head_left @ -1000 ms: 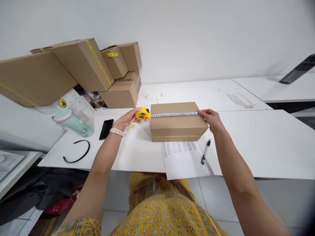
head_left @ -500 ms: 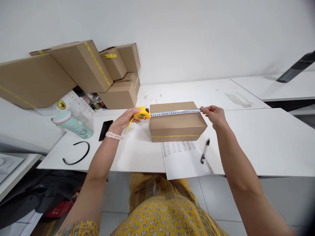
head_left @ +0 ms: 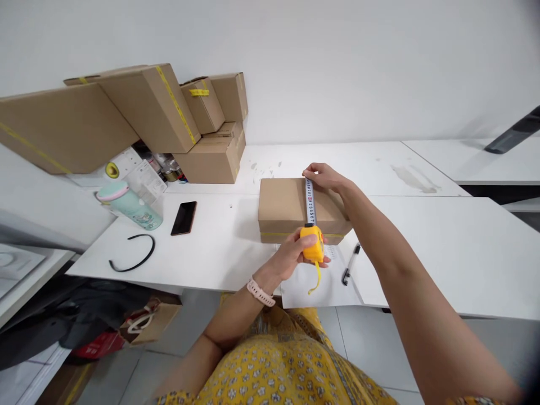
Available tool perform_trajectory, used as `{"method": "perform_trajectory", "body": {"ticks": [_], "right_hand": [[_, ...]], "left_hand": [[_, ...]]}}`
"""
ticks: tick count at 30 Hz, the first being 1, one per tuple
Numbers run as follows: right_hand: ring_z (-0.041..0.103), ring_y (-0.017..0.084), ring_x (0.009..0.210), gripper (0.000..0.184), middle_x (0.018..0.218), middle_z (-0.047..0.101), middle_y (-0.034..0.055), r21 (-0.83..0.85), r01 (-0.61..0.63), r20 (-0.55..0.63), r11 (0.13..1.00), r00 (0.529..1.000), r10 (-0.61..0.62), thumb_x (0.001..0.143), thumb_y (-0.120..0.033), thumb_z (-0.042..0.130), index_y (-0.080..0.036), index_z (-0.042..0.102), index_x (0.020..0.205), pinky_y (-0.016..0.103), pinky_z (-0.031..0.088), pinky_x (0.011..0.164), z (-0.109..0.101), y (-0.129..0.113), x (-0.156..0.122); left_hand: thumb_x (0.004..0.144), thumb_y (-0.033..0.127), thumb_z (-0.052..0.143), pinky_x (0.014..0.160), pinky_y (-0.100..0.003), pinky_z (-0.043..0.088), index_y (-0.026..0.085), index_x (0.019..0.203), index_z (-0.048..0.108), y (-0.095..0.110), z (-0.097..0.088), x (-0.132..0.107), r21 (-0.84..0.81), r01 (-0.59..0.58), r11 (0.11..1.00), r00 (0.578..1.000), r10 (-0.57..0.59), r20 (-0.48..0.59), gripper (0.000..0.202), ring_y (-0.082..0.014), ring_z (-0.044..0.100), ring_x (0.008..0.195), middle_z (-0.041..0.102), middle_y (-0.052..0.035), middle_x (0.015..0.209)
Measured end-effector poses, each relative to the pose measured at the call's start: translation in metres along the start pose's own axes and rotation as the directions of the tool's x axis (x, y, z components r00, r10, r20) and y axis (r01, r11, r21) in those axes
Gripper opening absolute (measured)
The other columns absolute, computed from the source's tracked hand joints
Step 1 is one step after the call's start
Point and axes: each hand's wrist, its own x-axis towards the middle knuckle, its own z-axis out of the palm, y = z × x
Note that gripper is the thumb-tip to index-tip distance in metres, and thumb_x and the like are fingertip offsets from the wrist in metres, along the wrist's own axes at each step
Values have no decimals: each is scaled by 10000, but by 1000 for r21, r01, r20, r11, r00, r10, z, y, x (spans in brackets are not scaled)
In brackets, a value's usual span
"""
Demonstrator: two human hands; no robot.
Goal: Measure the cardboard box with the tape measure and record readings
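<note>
A closed cardboard box (head_left: 282, 199) with a yellow tape line along its front sits on the white table (head_left: 219, 247). My left hand (head_left: 293, 253) is closed round the yellow tape measure (head_left: 312, 243) just in front of the box. Its silver blade (head_left: 310, 201) runs away from me across the box top, front to back. At the box's back edge my right hand (head_left: 324, 175) pinches the blade's end. A sheet of paper (head_left: 312, 287) lies partly under the box, and a black-and-clear pen (head_left: 351, 264) rests by its right side.
Stacked cardboard boxes (head_left: 211, 160) stand at the back left. Nearer are a mint-green tumbler (head_left: 133, 208), a black phone (head_left: 184, 218) and a black headband (head_left: 135, 261). A dark bottle-like object (head_left: 514, 132) leans in at the far right.
The tape measure has turned from lying left to right across the box to front to back. My left hand came round to the front; my right hand moved left to the back edge.
</note>
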Motion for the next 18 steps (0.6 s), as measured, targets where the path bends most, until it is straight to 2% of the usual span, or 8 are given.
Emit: {"method": "perform_trajectory", "body": {"ticks": [2, 5, 9, 12, 18], "right_hand": [[525, 209, 662, 348, 759, 661, 64, 19, -12, 5, 1000, 1000, 12, 870, -595, 668, -255, 623, 929, 385, 441, 622, 1, 6, 9], [509, 188, 644, 329, 774, 657, 48, -25, -24, -8, 999, 1000, 24, 869, -564, 669, -244, 598, 842, 377, 426, 633, 7, 17, 24], [434, 147, 646, 387, 681, 550, 3, -107, 77, -44, 991, 996, -83, 894, -501, 641, -210, 532, 664, 335, 371, 654, 15, 28, 44], [381, 133, 640, 435, 611, 452, -24, -104, 121, -38, 987, 991, -126, 903, -504, 618, -206, 496, 611, 314, 330, 639, 19, 31, 51], [419, 143, 661, 373, 616, 482, -21, -119, 125, -35, 985, 991, -130, 886, -477, 624, -210, 533, 643, 302, 334, 642, 20, 35, 56]], "left_hand": [[675, 562, 854, 720, -424, 622, 174, 1005, 656, 2, 2, 14, -13, -7, 1000, 1000, 6, -28, 547, -246, 747, 733, 680, -140, 1116], [650, 576, 860, 724, -450, 621, 163, 976, 655, 3, 4, 23, -21, -3, 1000, 999, 2, -49, 565, -265, 747, 725, 679, -155, 1101], [663, 577, 854, 780, -495, 623, 168, 1013, 639, -3, 10, 23, -26, 2, 1000, 998, -4, -67, 579, -254, 745, 732, 656, -157, 1171], [664, 565, 861, 795, -502, 627, 183, 1038, 623, -6, 16, 20, -32, 7, 999, 997, -9, -80, 585, -241, 744, 738, 629, -133, 1201], [656, 562, 866, 777, -487, 634, 181, 1032, 616, -4, 18, 19, -26, 20, 999, 996, -22, -84, 592, -242, 746, 731, 624, -99, 1091]]}}
